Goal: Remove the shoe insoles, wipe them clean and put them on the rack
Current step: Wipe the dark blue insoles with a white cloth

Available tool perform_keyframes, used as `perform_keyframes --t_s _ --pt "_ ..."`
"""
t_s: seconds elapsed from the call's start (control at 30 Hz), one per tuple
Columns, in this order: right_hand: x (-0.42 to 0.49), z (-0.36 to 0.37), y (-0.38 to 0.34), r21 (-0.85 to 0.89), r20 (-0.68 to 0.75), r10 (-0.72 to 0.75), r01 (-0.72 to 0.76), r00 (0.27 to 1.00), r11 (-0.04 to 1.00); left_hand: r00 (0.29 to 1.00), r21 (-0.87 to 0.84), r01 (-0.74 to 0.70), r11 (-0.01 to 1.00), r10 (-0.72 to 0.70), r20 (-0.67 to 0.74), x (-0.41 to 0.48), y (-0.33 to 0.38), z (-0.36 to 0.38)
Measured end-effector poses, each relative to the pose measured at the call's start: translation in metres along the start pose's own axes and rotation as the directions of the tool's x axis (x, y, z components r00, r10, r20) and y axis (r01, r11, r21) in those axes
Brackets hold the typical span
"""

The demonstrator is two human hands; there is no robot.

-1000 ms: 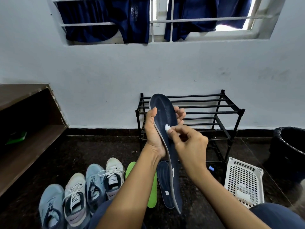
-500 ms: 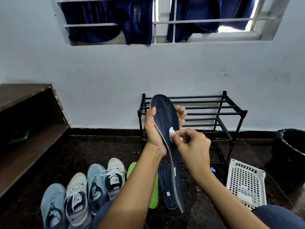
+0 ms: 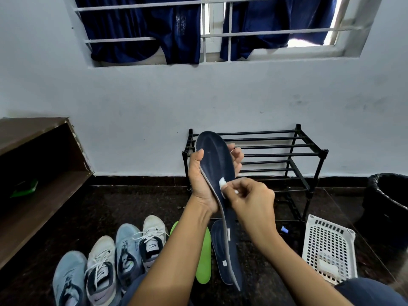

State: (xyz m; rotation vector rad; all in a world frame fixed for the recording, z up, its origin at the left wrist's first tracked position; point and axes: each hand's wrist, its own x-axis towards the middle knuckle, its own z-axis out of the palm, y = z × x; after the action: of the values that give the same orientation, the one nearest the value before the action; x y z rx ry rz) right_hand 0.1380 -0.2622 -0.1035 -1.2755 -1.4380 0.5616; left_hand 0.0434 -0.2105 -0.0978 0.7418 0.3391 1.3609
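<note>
- Dark speckled floor (image 3: 132, 202) against a pale wall (image 3: 220, 96); person seated low, both forearms reaching forward.
- Dark blue insole (image 3: 217, 164) held up off the floor, roughly upright, toe end up, heel end hanging down between the forearms.
- Left hand (image 3: 201, 182) grips the insole around its upper half: thumb on the near edge, fingers curled round the far edge.
- Right hand (image 3: 254, 199) pinches a small white wad (image 3: 222, 182) between thumb and fingertips; wad pressed to the insole's face, just below the left-hand grip.
- Below the grip, on the floor: second dark insole (image 3: 217, 246) lying flat, partly hidden by the held one; green insole (image 3: 204, 261) just left of it, partly under the left forearm.
- Left of the grip, lower: four shoes (image 3: 123, 257) in a row, toes toward the wall.
- Behind the grip: black bar rack (image 3: 287, 155) against the wall.
- Right of the grip, lower: white perforated basket (image 3: 326, 246) on the floor; black bin (image 3: 388, 206) beyond it.
- Far left: wooden shelf (image 3: 33, 195).
- Above: barred window (image 3: 276, 32) with blue cloth (image 3: 154, 29) hanging over it.
</note>
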Motion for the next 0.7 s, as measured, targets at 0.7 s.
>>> perform_keyframes --t_s 0.7 --pt "0.016 -0.002 -0.006 -0.016 -0.12 -0.059 0.057 0.991 0.998 0.993 0.017 0.1 0.995 -0.101 0.066 -0.006 -0.01 0.003"
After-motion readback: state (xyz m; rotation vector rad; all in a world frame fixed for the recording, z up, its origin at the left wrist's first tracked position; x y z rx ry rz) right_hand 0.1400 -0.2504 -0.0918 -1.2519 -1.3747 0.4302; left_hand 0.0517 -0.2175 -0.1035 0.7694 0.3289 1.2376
